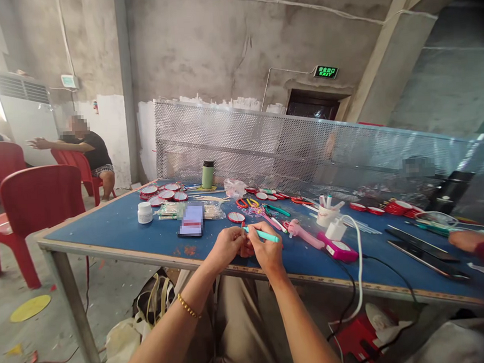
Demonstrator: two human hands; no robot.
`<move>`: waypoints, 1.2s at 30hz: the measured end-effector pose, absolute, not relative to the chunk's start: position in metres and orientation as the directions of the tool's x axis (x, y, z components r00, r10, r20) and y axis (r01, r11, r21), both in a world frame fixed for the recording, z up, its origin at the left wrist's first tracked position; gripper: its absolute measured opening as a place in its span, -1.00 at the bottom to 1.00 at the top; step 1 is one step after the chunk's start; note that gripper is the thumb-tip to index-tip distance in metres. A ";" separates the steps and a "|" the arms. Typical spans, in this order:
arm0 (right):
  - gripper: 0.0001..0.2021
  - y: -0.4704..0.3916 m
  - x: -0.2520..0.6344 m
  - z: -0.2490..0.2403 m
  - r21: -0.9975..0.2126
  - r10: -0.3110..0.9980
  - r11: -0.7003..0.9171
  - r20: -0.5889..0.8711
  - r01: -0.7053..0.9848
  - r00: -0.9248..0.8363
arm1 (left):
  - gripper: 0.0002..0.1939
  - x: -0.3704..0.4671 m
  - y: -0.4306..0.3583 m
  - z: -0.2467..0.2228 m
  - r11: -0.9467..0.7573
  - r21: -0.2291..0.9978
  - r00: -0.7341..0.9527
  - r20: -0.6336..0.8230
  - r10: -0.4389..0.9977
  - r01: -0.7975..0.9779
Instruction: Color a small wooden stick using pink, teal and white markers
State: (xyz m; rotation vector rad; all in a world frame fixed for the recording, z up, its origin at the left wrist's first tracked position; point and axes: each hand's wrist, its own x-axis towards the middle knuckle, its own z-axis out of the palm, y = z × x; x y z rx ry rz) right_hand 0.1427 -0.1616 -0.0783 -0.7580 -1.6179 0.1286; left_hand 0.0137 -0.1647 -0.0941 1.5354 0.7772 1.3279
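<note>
Above the front edge of the blue table, my right hand (pixel 268 251) is closed around a turquoise pen (pixel 267 235), its tip end toward my left hand. My left hand (pixel 229 242) is closed, with the fingertips pinched close to the pen's tip. A small red bit shows between the two hands, but what the left fingers hold is mostly hidden. Just beyond the hands lies a round red-rimmed disc (pixel 236 217) with a pale face. A phone (pixel 191 220) lies to the left of it.
On the blue table (pixel 120 235) are a white jar (pixel 145 213), a green bottle (pixel 208 175), several red-rimmed discs (pixel 166 195), pliers (pixel 277 210), a white cup of pens (pixel 325 215) and a magenta device (pixel 338 248) with cables. Another person's hand (pixel 465 241) rests at right.
</note>
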 end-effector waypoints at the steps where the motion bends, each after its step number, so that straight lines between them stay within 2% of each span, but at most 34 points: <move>1: -0.80 -0.162 0.143 -0.078 -0.498 0.540 0.772 0.842 0.395 0.004 | -0.76 0.014 -0.165 -0.094 -0.362 0.925 0.214 0.379 0.900 -0.116; 12: -0.80 -0.163 0.142 -0.076 -0.467 0.523 0.779 0.852 0.418 -0.023 | -0.75 0.013 -0.166 -0.092 -0.394 0.916 0.210 0.402 0.891 -0.081; 24: -0.78 -0.158 0.144 -0.084 -0.580 0.601 0.719 0.795 0.383 0.076 | -0.76 0.015 -0.170 -0.089 -0.292 0.936 0.233 0.334 0.913 -0.197; 36: -0.78 -0.162 0.142 -0.079 -0.527 0.568 0.747 0.822 0.405 0.022 | -0.80 0.014 -0.167 -0.093 -0.365 0.922 0.199 0.384 0.902 -0.127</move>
